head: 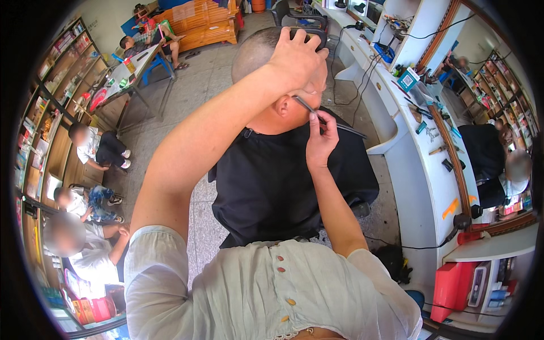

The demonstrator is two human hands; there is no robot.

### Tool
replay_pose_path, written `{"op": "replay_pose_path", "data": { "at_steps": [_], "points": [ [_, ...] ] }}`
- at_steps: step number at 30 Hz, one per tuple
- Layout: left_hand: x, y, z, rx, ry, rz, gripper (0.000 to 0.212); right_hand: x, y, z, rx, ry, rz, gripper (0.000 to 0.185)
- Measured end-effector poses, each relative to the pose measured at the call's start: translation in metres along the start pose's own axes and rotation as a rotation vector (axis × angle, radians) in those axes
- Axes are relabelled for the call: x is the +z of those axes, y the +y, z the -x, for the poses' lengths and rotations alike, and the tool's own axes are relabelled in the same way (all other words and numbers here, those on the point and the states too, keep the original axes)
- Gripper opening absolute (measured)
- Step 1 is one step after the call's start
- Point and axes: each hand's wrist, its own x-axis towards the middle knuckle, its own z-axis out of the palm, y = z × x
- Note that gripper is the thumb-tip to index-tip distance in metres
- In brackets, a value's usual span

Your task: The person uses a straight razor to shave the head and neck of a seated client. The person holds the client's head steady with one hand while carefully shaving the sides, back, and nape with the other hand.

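My left hand [293,61] lies over the top and side of a seated person's head [251,57], its fingers spread and curled on the close-cropped scalp. In my right hand [322,142] is a straight razor [302,102], pinched between thumb and fingers. Its front end lies by the cheek, just in front of the ear [282,106]. The handle end sticks out behind my fingers, above the dark cape. That black barber's cape [267,182] covers the seated person from the neck down. Whether the blade edge touches the skin cannot be made out.
Along the right runs a white counter [437,170] with clips, combs, cords and a mirror. An orange comb [450,208] lies near its front. Several people sit at the left by shelves [55,148] and a table [127,78]. A wooden bench [195,21] stands behind.
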Motion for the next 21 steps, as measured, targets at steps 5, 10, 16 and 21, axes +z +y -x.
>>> {"op": "replay_pose_path", "data": {
  "at_steps": [5, 10, 16, 21],
  "points": [
    [-0.001, -0.001, 0.0, 0.012, 0.001, 0.01, 0.086, -0.004, 0.005, -0.004, -0.023, 0.041, 0.025, 0.015],
    [0.001, -0.002, -0.001, 0.012, -0.002, 0.015, 0.086, 0.001, 0.001, -0.001, -0.1, 0.033, 0.058, 0.014],
    [0.0, -0.002, -0.001, 0.009, -0.006, 0.031, 0.086, 0.003, -0.004, -0.008, -0.108, 0.072, 0.029, 0.015],
    [0.001, -0.001, -0.001, 0.011, 0.001, 0.016, 0.087, 0.004, -0.006, -0.006, -0.117, 0.052, 0.073, 0.015]
  ]
}}
